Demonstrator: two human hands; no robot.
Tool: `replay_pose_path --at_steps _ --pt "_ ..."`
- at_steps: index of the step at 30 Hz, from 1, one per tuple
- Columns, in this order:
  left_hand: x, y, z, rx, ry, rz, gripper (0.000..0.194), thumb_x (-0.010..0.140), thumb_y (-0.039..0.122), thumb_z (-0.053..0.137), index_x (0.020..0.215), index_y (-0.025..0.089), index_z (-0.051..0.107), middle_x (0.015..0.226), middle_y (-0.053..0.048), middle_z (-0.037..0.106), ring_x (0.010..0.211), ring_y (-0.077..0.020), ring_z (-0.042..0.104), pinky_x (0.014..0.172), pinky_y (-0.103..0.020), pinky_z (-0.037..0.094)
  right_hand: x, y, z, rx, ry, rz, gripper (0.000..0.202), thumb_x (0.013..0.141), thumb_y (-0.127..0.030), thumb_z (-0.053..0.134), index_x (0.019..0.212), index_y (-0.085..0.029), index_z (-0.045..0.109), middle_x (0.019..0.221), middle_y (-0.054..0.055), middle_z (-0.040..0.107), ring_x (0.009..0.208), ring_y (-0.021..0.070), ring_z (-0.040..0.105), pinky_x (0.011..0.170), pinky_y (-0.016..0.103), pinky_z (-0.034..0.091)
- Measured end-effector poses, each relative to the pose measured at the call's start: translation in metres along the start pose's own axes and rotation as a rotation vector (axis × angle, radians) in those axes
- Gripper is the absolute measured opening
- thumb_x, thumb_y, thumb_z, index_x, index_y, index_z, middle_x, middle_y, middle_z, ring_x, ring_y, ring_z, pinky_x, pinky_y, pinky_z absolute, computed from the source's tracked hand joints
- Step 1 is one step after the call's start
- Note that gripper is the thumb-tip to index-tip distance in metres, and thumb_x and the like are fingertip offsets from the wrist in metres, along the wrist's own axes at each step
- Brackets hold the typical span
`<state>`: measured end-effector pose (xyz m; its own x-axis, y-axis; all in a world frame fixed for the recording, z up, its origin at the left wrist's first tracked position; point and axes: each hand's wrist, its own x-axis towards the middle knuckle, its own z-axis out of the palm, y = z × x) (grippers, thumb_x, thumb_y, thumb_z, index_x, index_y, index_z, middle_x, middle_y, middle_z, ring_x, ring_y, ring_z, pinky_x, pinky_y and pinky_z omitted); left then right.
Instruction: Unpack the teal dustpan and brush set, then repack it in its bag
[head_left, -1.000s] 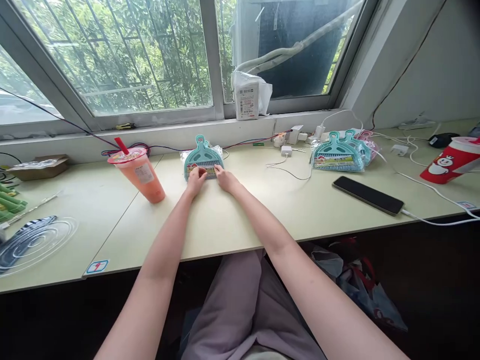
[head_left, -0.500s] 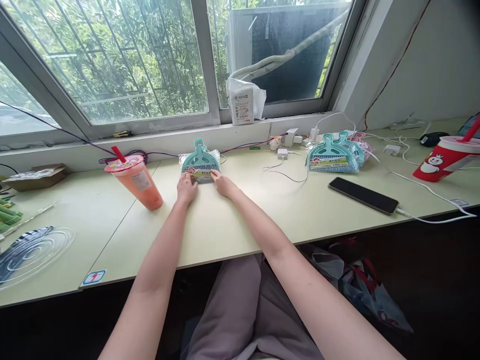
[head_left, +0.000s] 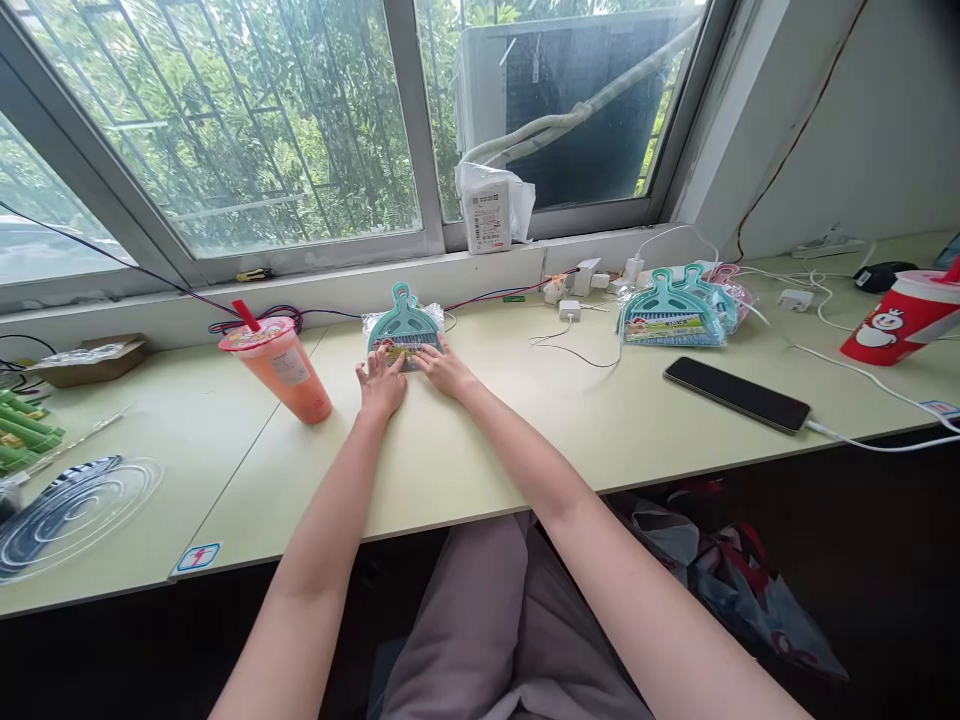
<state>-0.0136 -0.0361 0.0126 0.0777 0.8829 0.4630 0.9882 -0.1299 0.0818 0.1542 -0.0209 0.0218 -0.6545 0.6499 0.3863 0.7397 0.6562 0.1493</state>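
A teal dustpan-and-brush set [head_left: 406, 318] in clear plastic wrap lies near the back of the table, its looped handle toward the window. My left hand [head_left: 382, 383] rests at its front left, fingers spread, the fingertips touching the lower part of the pack. On the front right, my right hand [head_left: 445, 367] lies with fingers stretched over the pack's lower edge and label. Neither hand is closed round the set. The fingers partly cover its printed label and brush.
A tilted-looking cup of orange drink [head_left: 289, 370] with a red straw stands left of my hands. To the right are more wrapped dustpan sets [head_left: 671, 310], a charging phone [head_left: 737, 394], cables and a red cup [head_left: 889, 322]. A white box [head_left: 489, 217] sits on the windowsill.
My left hand's fingers have spread and shifted slightly right. My right hand's fingers have moved inward across the pack's front. The set itself looks unmoved; the whole view has shifted a little.
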Motion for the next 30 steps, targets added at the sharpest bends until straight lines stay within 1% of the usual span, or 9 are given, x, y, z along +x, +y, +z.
replay_pose_path --at_steps 7,13,16,20,23,25,26,28,30 --pt "-0.003 -0.024 -0.001 0.028 0.055 -0.184 0.050 0.084 0.021 0.044 0.129 0.023 0.065 0.154 -0.020 0.035 0.144 -0.0384 0.027 0.112 -0.064 0.023 -0.006 0.006 0.001 -0.133 0.049 0.087 0.051 0.094 -0.003 0.034 0.143 -0.003 0.051 0.128 0.018 0.069 0.140 0.0298 0.048 0.124 0.068 0.000" --pt "-0.002 -0.035 0.000 0.026 0.075 -0.207 0.048 0.085 0.023 0.045 0.128 0.024 0.066 0.156 -0.018 0.030 0.147 -0.0378 0.022 0.114 -0.064 0.021 -0.012 0.007 -0.004 -0.110 0.073 0.178 0.049 0.091 0.002 0.035 0.136 -0.001 0.056 0.113 0.019 0.073 0.137 0.0303 0.051 0.123 0.069 0.000" --pt "-0.002 -0.033 -0.001 0.015 0.080 -0.192 0.048 0.085 0.025 0.046 0.129 0.021 0.065 0.157 -0.019 0.028 0.149 -0.0370 0.021 0.116 -0.063 0.021 -0.016 0.008 -0.004 -0.063 0.089 0.169 0.050 0.090 0.003 0.035 0.136 -0.004 0.056 0.120 0.019 0.071 0.138 0.0311 0.049 0.122 0.072 0.002" --pt "-0.002 -0.022 -0.006 0.004 0.122 -0.091 0.046 0.085 0.024 0.049 0.128 0.022 0.064 0.158 -0.017 0.030 0.149 -0.0333 0.021 0.119 -0.061 0.016 -0.020 0.008 -0.011 0.047 0.177 0.116 0.055 0.091 0.003 0.034 0.139 -0.014 0.054 0.141 0.013 0.061 0.143 0.0287 0.043 0.121 0.073 0.002" --pt "-0.003 -0.013 -0.007 0.000 0.137 0.008 0.046 0.086 0.022 0.048 0.130 0.025 0.062 0.158 -0.014 0.032 0.149 -0.0304 0.022 0.122 -0.059 0.013 -0.022 -0.006 -0.039 0.128 0.294 0.050 0.055 0.093 0.001 0.031 0.135 -0.022 0.058 0.143 0.006 0.060 0.141 0.0225 0.046 0.125 0.066 0.002" --pt "-0.003 -0.010 -0.007 -0.010 0.145 0.057 0.047 0.087 0.023 0.048 0.133 0.025 0.060 0.158 -0.014 0.033 0.150 -0.0294 0.023 0.123 -0.057 0.012 -0.035 -0.027 -0.074 0.175 0.416 0.048 0.053 0.096 -0.004 0.030 0.134 -0.027 0.058 0.141 0.003 0.061 0.139 0.0195 0.048 0.126 0.061 0.008" --pt "-0.003 -0.009 -0.006 -0.016 0.149 0.073 0.048 0.088 0.023 0.048 0.135 0.025 0.058 0.158 -0.014 0.033 0.150 -0.0295 0.022 0.123 -0.056 0.011 -0.048 -0.042 -0.095 0.200 0.493 0.074 0.051 0.097 -0.009 0.030 0.135 -0.029 0.057 0.141 0.003 0.061 0.138 0.0196 0.049 0.126 0.060 0.013" --pt "-0.003 -0.010 -0.005 -0.029 0.149 0.091 0.050 0.089 0.026 0.049 0.138 0.024 0.056 0.158 -0.015 0.032 0.150 -0.0302 0.022 0.124 -0.055 0.011 -0.090 -0.076 -0.139 0.267 0.641 0.196 0.046 0.097 -0.023 0.033 0.137 -0.033 0.053 0.138 0.005 0.061 0.137 0.0237 0.051 0.121 0.061 0.029" --pt "-0.003 -0.012 -0.005 -0.046 0.146 0.100 0.052 0.089 0.028 0.052 0.141 0.025 0.053 0.159 -0.014 0.031 0.150 -0.0307 0.022 0.124 -0.055 0.011 -0.151 -0.108 -0.176 0.354 0.765 0.256 0.051 0.088 -0.043 0.044 0.138 -0.038 0.051 0.130 0.008 0.065 0.132 0.0307 0.055 0.108 0.064 0.044"
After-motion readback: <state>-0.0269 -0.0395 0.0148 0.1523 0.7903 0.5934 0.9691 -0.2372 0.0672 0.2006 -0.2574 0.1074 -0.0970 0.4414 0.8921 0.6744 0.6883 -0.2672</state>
